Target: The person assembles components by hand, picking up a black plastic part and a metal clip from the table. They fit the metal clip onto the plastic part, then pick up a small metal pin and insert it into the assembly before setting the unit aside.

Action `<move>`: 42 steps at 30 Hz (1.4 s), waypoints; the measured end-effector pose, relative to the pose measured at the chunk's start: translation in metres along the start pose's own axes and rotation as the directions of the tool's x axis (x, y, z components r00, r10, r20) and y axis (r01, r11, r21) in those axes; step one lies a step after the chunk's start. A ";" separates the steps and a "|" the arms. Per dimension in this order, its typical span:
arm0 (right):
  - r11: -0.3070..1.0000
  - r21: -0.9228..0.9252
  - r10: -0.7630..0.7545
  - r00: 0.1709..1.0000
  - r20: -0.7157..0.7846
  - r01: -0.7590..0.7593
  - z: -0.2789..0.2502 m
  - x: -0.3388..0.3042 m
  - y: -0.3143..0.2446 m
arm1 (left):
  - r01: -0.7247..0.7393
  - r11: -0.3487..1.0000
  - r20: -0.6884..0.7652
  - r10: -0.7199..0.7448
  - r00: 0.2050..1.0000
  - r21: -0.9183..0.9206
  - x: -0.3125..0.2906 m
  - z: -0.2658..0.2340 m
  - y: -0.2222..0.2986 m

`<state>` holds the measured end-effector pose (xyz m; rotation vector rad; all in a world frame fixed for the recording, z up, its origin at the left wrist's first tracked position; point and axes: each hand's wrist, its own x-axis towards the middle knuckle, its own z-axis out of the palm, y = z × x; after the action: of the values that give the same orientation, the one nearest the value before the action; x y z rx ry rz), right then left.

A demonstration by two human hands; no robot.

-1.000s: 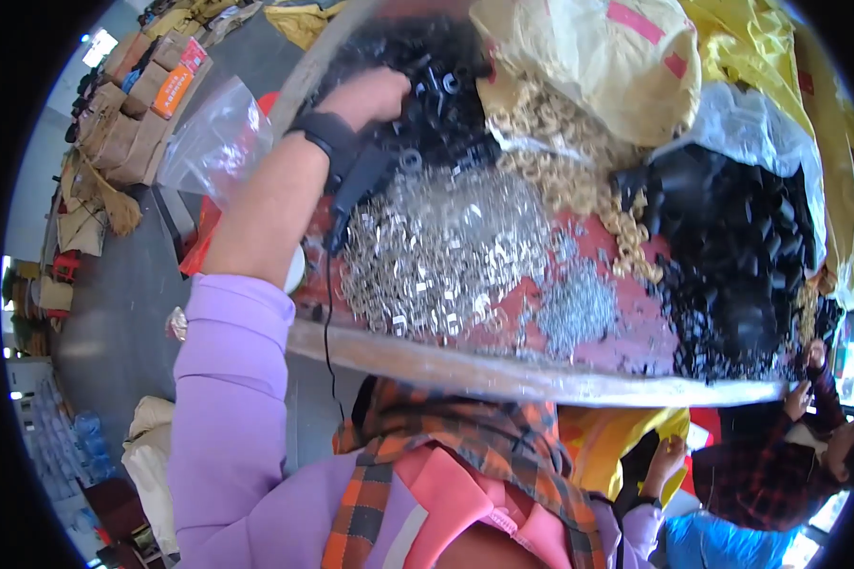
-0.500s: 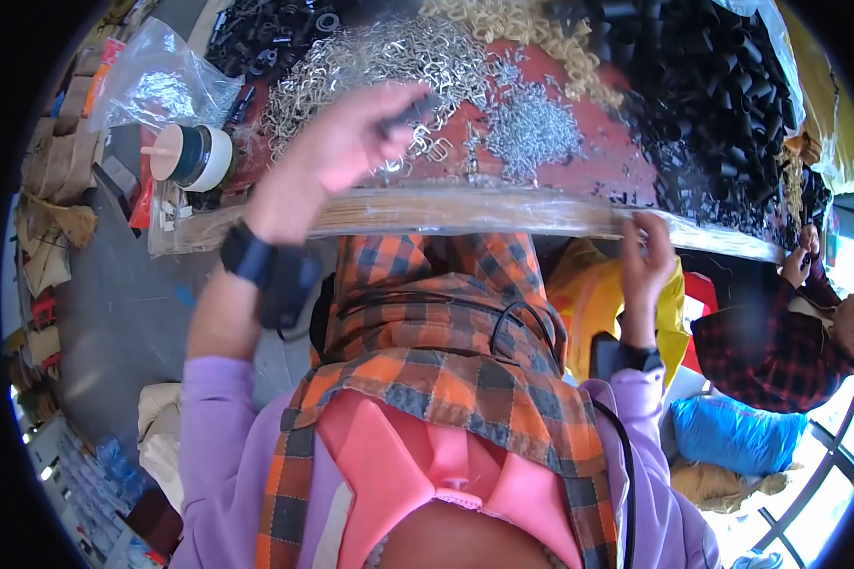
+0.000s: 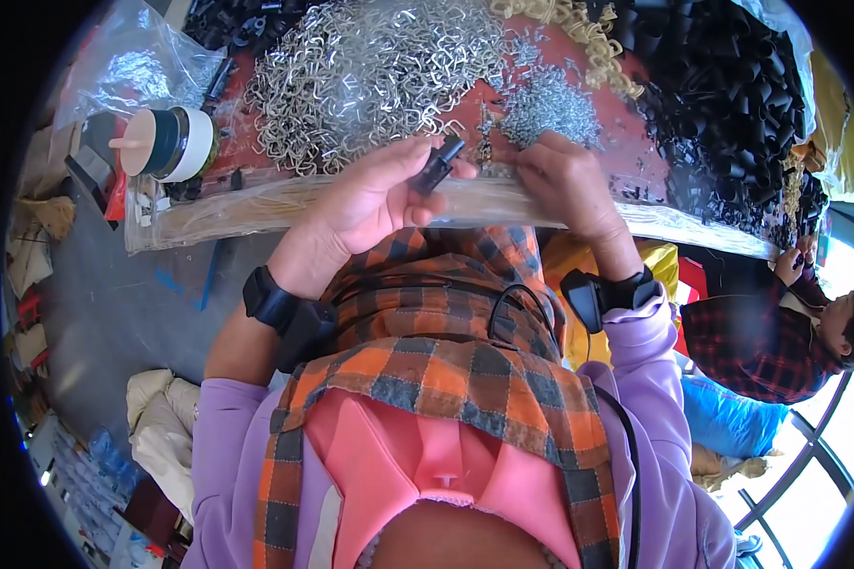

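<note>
My left hand (image 3: 375, 194) is closed around a small black plastic fitting (image 3: 436, 168), held tilted above the table's front edge. Behind it spreads a big heap of bent silver metal hooks (image 3: 351, 76). My right hand (image 3: 569, 180) hangs over the same edge, just in front of a pile of small silver screw-like pieces (image 3: 550, 106). Its fingers are curled and pressed together, pointing toward the left hand; whatever may be between them is hidden.
Black plastic tubes (image 3: 721, 104) cover the table's right side, beside cream-coloured curled pieces (image 3: 593, 43). A lidded jar (image 3: 185, 144) and a clear plastic bag (image 3: 147, 71) stand at the left. A person in a checked shirt (image 3: 754, 346) works at the far right.
My left hand has drawn back from the hook heap toward the table edge, still with the black fitting. My right hand has moved left and forward to the small metal pieces.
</note>
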<state>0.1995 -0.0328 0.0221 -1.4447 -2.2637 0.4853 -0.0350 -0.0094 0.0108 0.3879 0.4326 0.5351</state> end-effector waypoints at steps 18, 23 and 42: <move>0.984 -0.180 0.023 0.979 0.203 0.014 -0.004 0.009 0.009 | 0.091 0.966 -0.096 -0.070 0.993 0.241 0.019 0.018 -0.006; 0.977 -0.205 0.063 0.996 0.055 -0.051 -0.003 0.003 0.014 | 0.154 0.871 -0.075 -0.134 0.988 0.467 0.033 0.024 -0.002; 0.940 0.332 0.125 0.984 -0.127 -0.076 -0.010 -0.009 -0.038 | 0.165 0.986 -0.038 -0.164 0.986 0.011 0.035 0.026 -0.014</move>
<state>0.1786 -0.0558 0.0484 -1.3798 -1.8955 0.7231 0.0106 -0.0071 0.0156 0.3524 0.4995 0.3793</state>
